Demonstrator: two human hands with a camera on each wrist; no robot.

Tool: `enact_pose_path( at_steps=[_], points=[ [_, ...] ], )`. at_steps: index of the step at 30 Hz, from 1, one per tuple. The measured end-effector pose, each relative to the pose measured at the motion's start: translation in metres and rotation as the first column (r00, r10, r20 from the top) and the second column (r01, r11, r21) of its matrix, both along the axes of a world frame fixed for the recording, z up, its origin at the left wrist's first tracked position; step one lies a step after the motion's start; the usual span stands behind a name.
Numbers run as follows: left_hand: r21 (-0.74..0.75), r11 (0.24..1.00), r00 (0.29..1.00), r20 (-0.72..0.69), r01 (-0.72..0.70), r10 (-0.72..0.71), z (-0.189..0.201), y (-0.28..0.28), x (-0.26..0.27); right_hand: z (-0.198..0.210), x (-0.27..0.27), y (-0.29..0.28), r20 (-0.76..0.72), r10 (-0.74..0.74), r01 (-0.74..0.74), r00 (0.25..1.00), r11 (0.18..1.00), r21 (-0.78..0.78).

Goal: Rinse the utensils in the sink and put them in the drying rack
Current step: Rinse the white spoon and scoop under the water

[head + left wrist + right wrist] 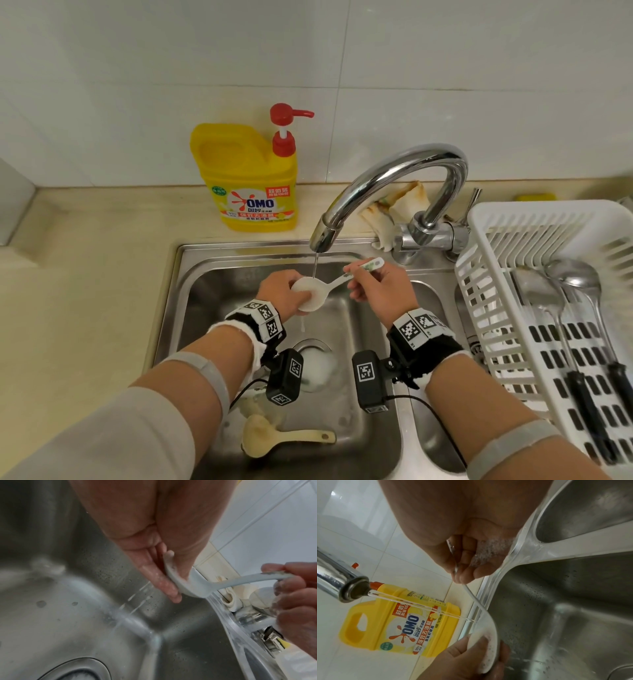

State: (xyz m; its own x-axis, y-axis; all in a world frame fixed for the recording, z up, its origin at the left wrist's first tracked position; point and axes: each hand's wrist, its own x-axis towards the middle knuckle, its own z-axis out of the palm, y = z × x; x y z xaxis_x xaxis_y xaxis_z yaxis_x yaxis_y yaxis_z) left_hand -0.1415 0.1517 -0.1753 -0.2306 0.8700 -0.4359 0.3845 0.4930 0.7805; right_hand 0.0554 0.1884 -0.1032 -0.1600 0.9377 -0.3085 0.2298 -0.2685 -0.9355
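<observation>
A white plastic rice spoon (313, 294) is held under a thin water stream (314, 265) from the chrome tap (394, 171), above the steel sink (191, 253). My left hand (289, 286) grips its soapy round bowl, thumb on one face and fingers (159, 582) behind the spoon (193, 584). My right hand (363, 277) pinches the patterned handle end; its foamy fingers (467, 566) show close up, with the spoon's bowl (488, 635) edge-on. A beige spoon (274, 438) lies on the sink floor near the front.
A white drying rack (513, 222) stands to the right with metal ladles (575, 277) lying in it. A yellow detergent pump bottle (253, 185) stands behind the sink on the counter. A crumpled rag (400, 205) sits behind the tap. Foam covers the drain (315, 363).
</observation>
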Motion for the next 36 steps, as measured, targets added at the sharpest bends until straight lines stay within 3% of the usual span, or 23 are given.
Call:
enact_pose_path(
  at_steps=[4, 7, 10, 17, 19, 21, 23, 25, 28, 30, 33, 36],
  points=[
    [-0.019, 0.997, 0.993, 0.091, -0.069, 0.071, 0.003, 0.0, 0.0, 0.0, 0.002, 0.002, 0.029, -0.009, 0.008, 1.0, 0.999, 0.034],
    [0.006, 1.0, 0.99, 0.141, 0.011, -0.012, 0.005, -0.001, 0.001, -0.002, 0.002, 0.001, 0.034, -0.003, 0.002, 0.999, 0.999, 0.035],
    [0.0, 0.999, 0.996, 0.078, 0.045, -0.045, 0.007, -0.004, 0.004, -0.003, 0.0, 0.001, 0.015, 0.001, -0.002, 1.0, 1.0, 0.023],
    [-0.115, 0.964, 0.908, 0.326, -0.24, 0.265, 0.007, 0.0, 0.01, 0.003, 0.0, 0.004, -0.044, -0.018, 0.02, 0.999, 0.998, 0.052],
    [-0.049, 0.983, 0.94, 0.288, -0.177, 0.184, 0.011, 0.001, 0.008, 0.003, -0.001, 0.003, -0.036, -0.003, 0.004, 0.999, 0.999, 0.044],
    [0.038, 0.999, 0.993, 0.117, 0.006, -0.011, 0.014, 0.002, 0.004, 0.001, -0.002, 0.002, -0.033, 0.008, -0.007, 0.999, 1.0, 0.025],
    [0.052, 0.995, 0.996, 0.011, 0.089, -0.09, 0.019, 0.002, 0.003, 0.001, -0.003, 0.0, -0.043, 0.016, -0.015, 0.999, 1.0, 0.013],
    [0.049, 0.998, 0.999, 0.017, 0.046, -0.047, 0.014, 0.001, 0.001, 0.001, -0.003, -0.001, -0.064, 0.012, -0.011, 0.998, 1.0, 0.013],
    [-0.019, 0.992, 0.963, 0.24, -0.123, 0.124, 0.01, -0.003, 0.002, 0.003, -0.002, -0.002, -0.078, 0.005, -0.003, 0.997, 1.0, 0.025],
    [-0.054, 0.982, 0.955, 0.233, -0.178, 0.186, 0.007, -0.003, 0.0, 0.004, -0.001, -0.002, -0.079, 0.009, -0.007, 0.997, 1.0, 0.027],
    [-0.052, 0.989, 0.972, 0.185, -0.137, 0.144, 0.01, -0.001, 0.0, 0.002, 0.0, -0.002, -0.072, 0.02, -0.018, 0.997, 1.0, 0.024],
    [-0.025, 1.0, 0.994, 0.108, 0.011, -0.008, 0.015, 0.001, 0.001, -0.002, -0.001, -0.002, -0.06, 0.025, -0.023, 0.998, 0.999, 0.022]
  ],
)
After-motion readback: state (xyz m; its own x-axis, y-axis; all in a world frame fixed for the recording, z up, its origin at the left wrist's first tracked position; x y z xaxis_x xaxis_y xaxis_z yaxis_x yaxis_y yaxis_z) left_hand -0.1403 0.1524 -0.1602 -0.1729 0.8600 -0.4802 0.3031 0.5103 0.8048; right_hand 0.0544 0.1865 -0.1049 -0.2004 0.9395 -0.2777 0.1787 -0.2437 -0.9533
